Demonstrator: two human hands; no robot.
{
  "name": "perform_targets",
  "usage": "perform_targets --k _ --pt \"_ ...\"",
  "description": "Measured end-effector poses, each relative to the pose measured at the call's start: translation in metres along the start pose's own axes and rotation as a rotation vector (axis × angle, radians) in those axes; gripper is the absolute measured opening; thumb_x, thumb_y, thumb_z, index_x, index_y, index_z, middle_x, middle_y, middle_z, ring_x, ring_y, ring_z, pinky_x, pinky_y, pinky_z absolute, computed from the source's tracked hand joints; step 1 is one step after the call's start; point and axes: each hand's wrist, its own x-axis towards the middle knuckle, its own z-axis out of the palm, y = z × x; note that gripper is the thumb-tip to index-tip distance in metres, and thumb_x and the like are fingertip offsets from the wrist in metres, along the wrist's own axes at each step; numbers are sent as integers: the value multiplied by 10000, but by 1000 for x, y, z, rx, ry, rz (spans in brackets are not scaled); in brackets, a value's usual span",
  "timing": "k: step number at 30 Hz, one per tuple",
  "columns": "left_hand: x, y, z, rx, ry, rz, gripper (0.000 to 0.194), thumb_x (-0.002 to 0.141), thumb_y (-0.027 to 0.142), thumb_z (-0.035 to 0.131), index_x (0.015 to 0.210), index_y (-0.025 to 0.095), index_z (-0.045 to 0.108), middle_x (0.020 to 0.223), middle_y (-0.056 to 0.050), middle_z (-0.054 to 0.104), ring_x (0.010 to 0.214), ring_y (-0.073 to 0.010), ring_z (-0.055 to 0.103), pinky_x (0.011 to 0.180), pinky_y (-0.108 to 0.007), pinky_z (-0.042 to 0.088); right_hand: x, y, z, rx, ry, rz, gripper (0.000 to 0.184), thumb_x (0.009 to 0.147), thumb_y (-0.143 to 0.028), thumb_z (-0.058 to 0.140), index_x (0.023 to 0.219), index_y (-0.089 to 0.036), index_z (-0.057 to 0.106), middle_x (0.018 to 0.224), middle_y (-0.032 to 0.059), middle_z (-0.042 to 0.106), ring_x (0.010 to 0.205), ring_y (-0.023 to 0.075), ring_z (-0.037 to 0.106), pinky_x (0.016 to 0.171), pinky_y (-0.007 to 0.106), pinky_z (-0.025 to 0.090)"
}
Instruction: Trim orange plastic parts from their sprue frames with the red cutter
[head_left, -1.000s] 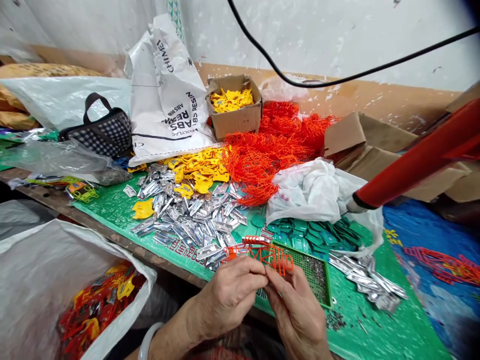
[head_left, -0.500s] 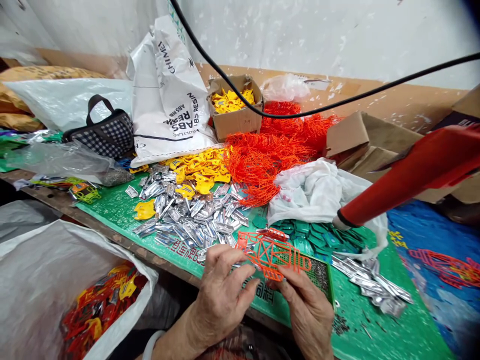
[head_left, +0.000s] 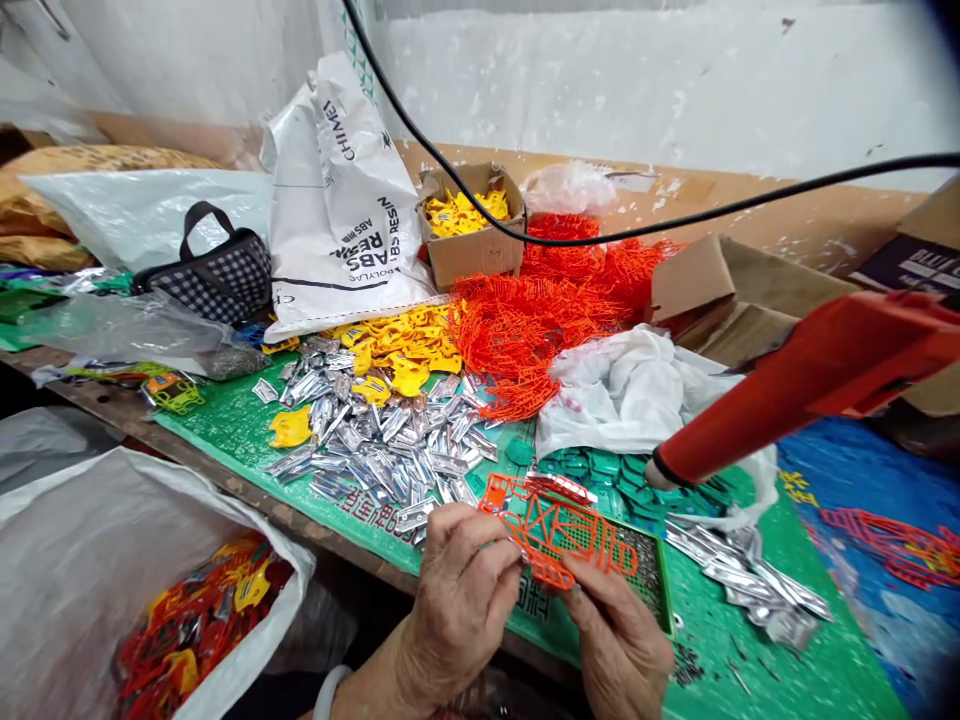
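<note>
Both hands are at an orange openwork plastic frame above the table's front edge. My left hand is closed in a pinch at the frame's lower left side; whether a small part also sits between the fingertips is hidden. With thumb and fingers, my right hand grips the frame's lower right end. Behind and below the frame lies a green-rimmed tray of small dark bits. Shiny metal plates are heaped to the left, and green plastic pieces lie beyond the frame.
A red tapered tool with a silver tip slants in from the right. Orange frames and yellow parts are piled behind. A white sack of coloured parts stands at lower left. A black cable hangs across.
The view has tilted slightly, so the scene sits lower. The frame is tipped a little in my hands, and my left fingertips have closed more tightly at its edge.
</note>
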Motion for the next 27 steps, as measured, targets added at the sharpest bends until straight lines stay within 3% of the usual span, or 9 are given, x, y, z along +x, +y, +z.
perform_targets --k 9,20,27 --pt "3 0 -2 -58 -11 -19 242 811 -39 578 898 186 596 845 -29 665 862 -190 538 809 -334 494 -5 3 0 -62 -3 -10 142 826 -223 722 955 -260 767 833 15 789 709 170 745 658 257 615" --pt "10 1 -9 -59 -125 -6 236 828 -37 575 889 190 599 957 -26 753 914 -195 577 831 -344 457 12 -6 -5 -120 -32 -169 134 854 -224 689 943 -274 777 781 20 792 637 174 740 607 260 618" --pt "8 -3 -7 -159 -217 -7 203 857 1 543 845 203 567 810 9 739 812 -191 566 824 -401 375 15 -3 -14 -17 -170 -13 89 845 -296 709 880 -255 778 756 35 777 617 174 728 538 233 589"
